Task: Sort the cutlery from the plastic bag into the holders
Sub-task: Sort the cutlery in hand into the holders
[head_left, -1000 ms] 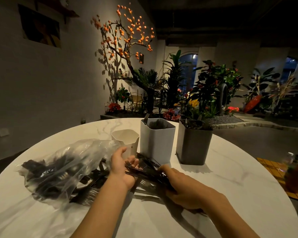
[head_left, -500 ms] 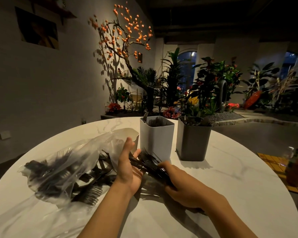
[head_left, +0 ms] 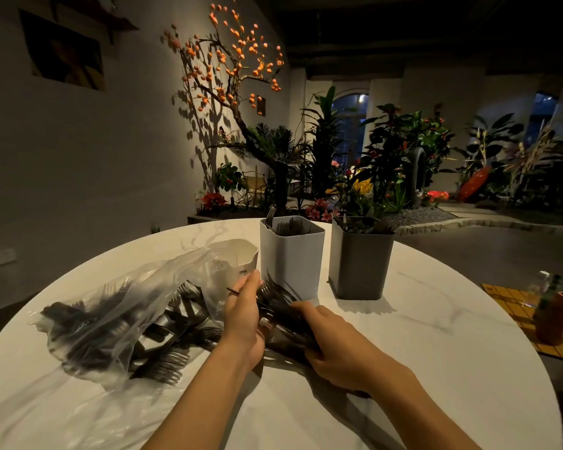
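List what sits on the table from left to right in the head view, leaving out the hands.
Plastic bag of dark cutlery → paper cup → white holder → grey holder → at the far right edge, beyond the table, an orange vase.

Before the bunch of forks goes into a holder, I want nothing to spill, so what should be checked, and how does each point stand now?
1. Bunch of forks held by both hands: ok; right hand grips the handles, left hand steadies the prongs.
2. Forks squared up in one direction: cannot tell; too dark.
3. White holder upright, open top: ok; it already holds forks.
4. Grey holder upright: ok; what cutlery is inside, cannot tell.
5. Paper cup clear of the path: not ok; it stands right behind the left hand.
6. Plastic bag emptied: not ok; cutlery remains inside.
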Tool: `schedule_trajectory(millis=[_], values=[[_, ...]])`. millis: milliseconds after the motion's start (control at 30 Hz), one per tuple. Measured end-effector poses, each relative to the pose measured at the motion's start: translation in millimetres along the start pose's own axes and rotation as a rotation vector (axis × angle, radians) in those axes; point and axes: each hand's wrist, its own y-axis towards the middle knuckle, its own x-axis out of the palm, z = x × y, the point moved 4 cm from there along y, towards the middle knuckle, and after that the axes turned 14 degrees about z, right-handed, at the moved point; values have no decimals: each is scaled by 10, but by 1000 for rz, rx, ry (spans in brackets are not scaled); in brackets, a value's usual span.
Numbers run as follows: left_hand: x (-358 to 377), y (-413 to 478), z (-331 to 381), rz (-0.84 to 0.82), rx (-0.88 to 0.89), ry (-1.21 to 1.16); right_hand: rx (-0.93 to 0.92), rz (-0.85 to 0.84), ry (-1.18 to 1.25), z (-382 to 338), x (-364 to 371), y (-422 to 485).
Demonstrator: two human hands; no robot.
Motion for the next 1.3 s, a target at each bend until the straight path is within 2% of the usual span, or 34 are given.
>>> schedule_trajectory(millis=[133, 267, 433, 533, 667, 767, 1000, 1200, 1300], values=[[3, -9, -7, -55, 50, 19, -1, 77, 29, -38, -77, -3], [81, -162, -44, -257, -57, 75, -51, 245, 114, -187, -126, 21], [165, -287, 27, -415, -110, -65, -142, 389, 183, -364, 0, 135], [94, -174, 25, -375, -110, -130, -164, 373, 159, -483, 92, 252], [2, -92, 58, -358, -81, -124, -159, 304, -52, -558, 172, 457], [-66, -42, 71, -316, -52, -21, -138, 286, -36, -547, 251, 496], [-119, 143, -68, -178, -184, -122, -136, 296, -36, -520, 287, 420], [-150, 178, -84, -75, -214, -126, -183, 199, 126, -460, 240, 392], [-151, 180, -57, -59, -155, -76, -141, 83, 395, -438, 218, 339]])
